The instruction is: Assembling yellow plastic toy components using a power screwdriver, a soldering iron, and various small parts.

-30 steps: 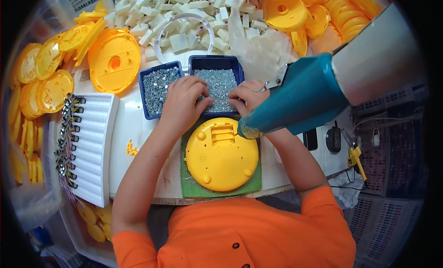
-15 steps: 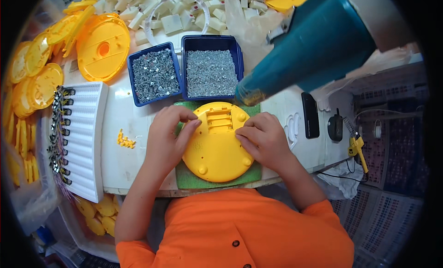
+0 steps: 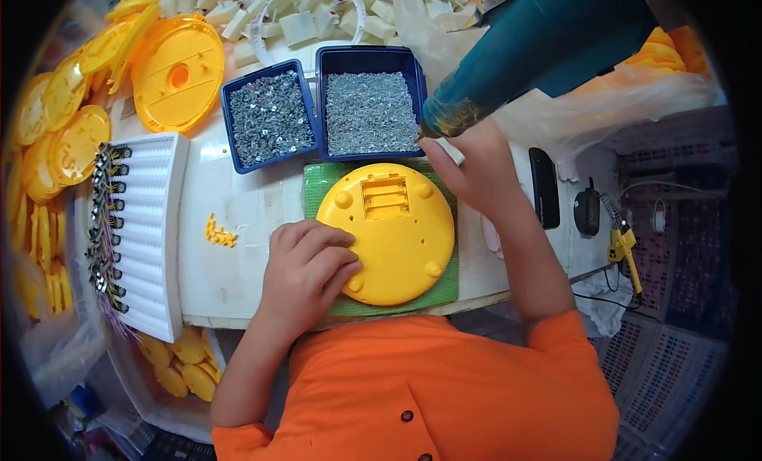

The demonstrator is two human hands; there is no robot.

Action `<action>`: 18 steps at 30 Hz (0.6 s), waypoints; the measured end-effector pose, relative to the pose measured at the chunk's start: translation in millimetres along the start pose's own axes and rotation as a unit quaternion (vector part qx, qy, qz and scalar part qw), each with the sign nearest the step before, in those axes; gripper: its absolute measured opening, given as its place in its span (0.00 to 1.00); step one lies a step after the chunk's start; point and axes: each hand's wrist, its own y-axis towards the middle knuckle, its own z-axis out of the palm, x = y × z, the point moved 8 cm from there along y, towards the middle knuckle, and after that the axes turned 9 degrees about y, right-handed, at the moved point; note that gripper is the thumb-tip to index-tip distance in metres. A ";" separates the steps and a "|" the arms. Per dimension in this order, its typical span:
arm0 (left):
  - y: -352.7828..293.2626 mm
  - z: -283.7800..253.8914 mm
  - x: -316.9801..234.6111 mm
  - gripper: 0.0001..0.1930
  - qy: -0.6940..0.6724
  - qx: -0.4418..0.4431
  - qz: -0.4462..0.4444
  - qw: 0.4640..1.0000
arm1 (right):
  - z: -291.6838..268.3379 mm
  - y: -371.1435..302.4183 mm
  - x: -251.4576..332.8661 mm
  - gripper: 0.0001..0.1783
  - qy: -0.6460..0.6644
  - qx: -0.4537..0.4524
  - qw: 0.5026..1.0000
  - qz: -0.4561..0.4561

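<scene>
A round yellow plastic housing (image 3: pixel 386 262) lies on a green mat (image 3: pixel 319 183), its rectangular battery compartment (image 3: pixel 386 197) facing up near the far edge. My left hand (image 3: pixel 313 262) rests on the left side of the housing, fingers laid over its surface and slightly bent. Beyond the housing, my right hand (image 3: pixel 480 167) is raised beside the lower end of a hanging teal power tool (image 3: pixel 524 60). That tool covers most of its fingers, so their grip cannot be made out. The thumb shows near the tool's tip.
Two blue bins, one of screws (image 3: pixel 369 111) and one of small metal parts (image 3: pixel 274 119), stand behind the mat. To the left are a white ribbed tray (image 3: pixel 151 239) with wired parts, small yellow pieces (image 3: pixel 220 232) and stacked yellow discs (image 3: pixel 79 143). A black phone-like object (image 3: pixel 544 187) lies right.
My right hand has left the housing and moved up to the power tool. My left hand has slid nearer along the housing's left side. The tool sits slightly higher and farther right in view.
</scene>
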 end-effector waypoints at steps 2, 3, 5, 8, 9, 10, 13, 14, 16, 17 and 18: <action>-1.0 0.2 -0.8 0.08 0.009 -0.006 -0.002 1.000 | 13.4 18.7 -5.3 0.09 0.008 0.005 1.000 -0.012; -0.7 0.8 -1.5 0.08 0.011 -0.006 -0.002 1.000 | 23.7 24.9 -13.4 0.09 -0.017 0.006 1.000 0.002; -0.9 -0.3 -4.2 0.08 0.025 -0.012 0.005 1.000 | 43.4 38.0 -33.5 0.09 -0.058 0.027 0.998 0.006; -3.1 -0.3 -5.4 0.08 0.028 -0.010 0.014 0.999 | 59.4 53.1 -33.4 0.08 -0.100 0.068 0.992 -0.047; -3.4 0.5 -5.0 0.08 0.030 -0.010 0.013 0.999 | 65.2 54.7 -29.9 0.08 -0.123 0.089 0.986 -0.072; -4.0 0.8 -4.3 0.08 0.024 -0.015 0.006 1.000 | 66.3 55.0 -29.0 0.08 -0.121 0.090 0.986 -0.074; -2.8 -3.0 -4.9 0.08 0.018 -0.008 0.007 1.000 | 62.0 54.5 -40.0 0.06 -0.037 0.072 0.996 -0.043; -1.5 -3.7 -6.3 0.08 0.017 0.005 0.016 1.000 | 62.5 51.7 -44.6 0.06 -0.038 0.071 0.996 -0.041; -2.3 -7.4 -2.0 0.09 0.002 0.014 0.024 1.000 | 54.5 48.5 -53.0 0.05 0.084 0.020 0.996 -0.016; -2.6 -8.5 0.2 0.09 -0.013 0.022 0.031 0.999 | 54.4 46.8 -53.9 0.05 0.083 0.020 0.996 -0.016; -0.9 -10.0 3.4 0.09 -0.013 0.021 0.032 0.999 | 52.5 44.7 -56.0 0.05 0.102 0.009 0.995 -0.003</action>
